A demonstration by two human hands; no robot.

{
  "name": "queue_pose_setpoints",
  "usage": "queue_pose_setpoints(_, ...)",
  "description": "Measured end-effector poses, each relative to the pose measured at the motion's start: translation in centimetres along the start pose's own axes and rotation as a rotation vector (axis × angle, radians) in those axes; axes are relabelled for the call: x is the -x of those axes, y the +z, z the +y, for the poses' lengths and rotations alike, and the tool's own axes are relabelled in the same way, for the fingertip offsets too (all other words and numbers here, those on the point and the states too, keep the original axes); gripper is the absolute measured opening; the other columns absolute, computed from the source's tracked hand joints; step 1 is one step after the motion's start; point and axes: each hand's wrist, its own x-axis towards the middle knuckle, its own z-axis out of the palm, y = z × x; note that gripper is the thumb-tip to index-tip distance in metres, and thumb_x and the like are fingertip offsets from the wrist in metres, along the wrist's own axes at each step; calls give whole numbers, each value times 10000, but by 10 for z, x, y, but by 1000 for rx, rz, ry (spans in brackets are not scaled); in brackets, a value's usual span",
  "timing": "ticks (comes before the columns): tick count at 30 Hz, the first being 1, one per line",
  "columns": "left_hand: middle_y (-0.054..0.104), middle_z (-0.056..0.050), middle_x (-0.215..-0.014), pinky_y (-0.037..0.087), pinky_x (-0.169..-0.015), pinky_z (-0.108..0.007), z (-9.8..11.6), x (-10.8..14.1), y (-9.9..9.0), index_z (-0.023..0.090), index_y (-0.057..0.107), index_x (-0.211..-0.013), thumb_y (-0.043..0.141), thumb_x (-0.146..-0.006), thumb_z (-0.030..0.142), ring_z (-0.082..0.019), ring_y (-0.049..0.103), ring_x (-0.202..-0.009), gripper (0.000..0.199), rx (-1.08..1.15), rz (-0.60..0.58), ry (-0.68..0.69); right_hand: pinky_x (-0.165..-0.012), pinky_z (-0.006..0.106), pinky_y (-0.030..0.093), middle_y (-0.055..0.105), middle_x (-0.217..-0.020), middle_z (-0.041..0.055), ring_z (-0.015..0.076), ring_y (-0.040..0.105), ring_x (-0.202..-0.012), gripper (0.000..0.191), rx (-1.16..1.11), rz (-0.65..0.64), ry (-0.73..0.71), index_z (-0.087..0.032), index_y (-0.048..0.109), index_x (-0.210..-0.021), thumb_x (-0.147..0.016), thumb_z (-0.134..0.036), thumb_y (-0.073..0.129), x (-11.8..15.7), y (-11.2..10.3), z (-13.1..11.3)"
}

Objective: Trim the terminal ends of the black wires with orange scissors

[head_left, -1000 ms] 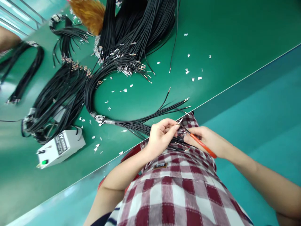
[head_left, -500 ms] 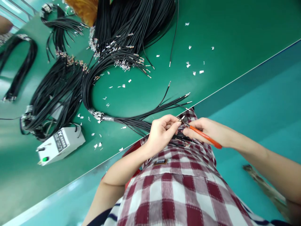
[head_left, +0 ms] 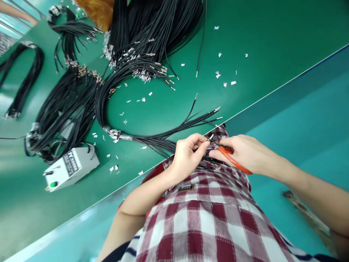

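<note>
Between the thumb and fingertips of my left hand is the end of a black cable, its pale tip sticking out. My right hand is closed on orange-handled cutters, their jaws right at that cable tip. The cable belongs to a black cable bundle that fans out from a taped section on the table. Other loose ends of the bundle lie below my hands, over the checked apron. The cutter jaws are small, and whether they touch the cable is hard to tell.
Large heaps of black cables cover the back of the green table. A white box with a green button stands at the left by another cable heap. Small white scraps lie scattered. Another person's arm shows far left.
My right hand and the orange handles have shifted and turned slightly, with the handles now lower and opened differently. My left hand stays put. The other person's arm has moved at the far left.
</note>
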Motion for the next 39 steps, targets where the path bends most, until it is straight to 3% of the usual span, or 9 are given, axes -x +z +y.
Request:
queue_pose_setpoints(4,599,12,-676,409,-529,-198,-5,3,3,159,621,-804,626,-898,324,-82,503,-560,190,3,43,28,-521,275,258,585,-580,-1,139,411,-499,490,0,34,7,-232,574,-651,-878,-658,491,0,5,-1)
queue_pose_setpoints(10,565,30,-605,399,-500,-187,-7,4,5,157,608,-809,645,-892,342,-69,490,-510,206,179,49,-48,-502,256,260,494,-566,-35,120,382,-539,507,-218,-44,-14,-205,460,-617,-890,-630,503,5,21,15)
queue_pose_setpoints(16,565,25,-608,386,-505,-195,3,5,0,150,619,-821,666,-876,386,-69,479,-517,247,203,28,-101,-502,249,278,474,-635,-29,122,394,-570,423,-358,-136,-92,-209,452,-688,-906,-562,534,15,13,28)
queue_pose_setpoints(20,539,28,-600,360,-519,-207,5,7,-4,145,625,-823,630,-896,405,-79,460,-532,270,178,-70,-134,-567,255,373,561,-723,-14,135,483,-623,298,-510,47,-106,-212,519,-777,-884,-476,606,10,5,27)
queue_pose_setpoints(22,528,29,-602,348,-533,-214,6,9,-6,144,629,-824,594,-920,393,-83,445,-542,269,110,-127,-114,-652,264,427,641,-841,13,147,552,-695,228,-546,173,-167,-211,544,-826,-854,-408,655,6,-1,21)
queue_pose_setpoints(24,522,30,-603,343,-545,-222,6,10,-7,147,630,-830,563,-938,379,-89,432,-548,264,36,-165,-88,-701,268,440,679,-930,36,152,584,-737,177,-505,200,-252,-208,552,-827,-837,-345,663,1,-8,14)
queue_pose_setpoints(32,557,10,-675,335,-576,-230,13,8,-11,150,648,-791,552,-928,279,-107,418,-602,211,-84,-328,-23,-568,273,256,527,-577,-27,128,412,-546,151,88,105,-530,-217,514,-674,-819,-232,555,-12,-30,-6)
queue_pose_setpoints(36,573,7,-678,343,-579,-231,15,7,-15,150,663,-812,569,-917,284,-108,428,-597,195,-55,-410,-50,-557,270,250,517,-582,-31,119,389,-545,156,40,0,-589,-215,506,-662,-812,-206,547,-16,-30,-6)
queue_pose_setpoints(39,508,24,-625,305,-538,-225,13,8,-17,144,636,-796,562,-928,350,-94,391,-556,256,22,-445,-161,-561,251,319,564,-656,-21,115,457,-583,135,-224,-86,-525,-208,529,-707,-828,-256,565,-17,-27,-1)
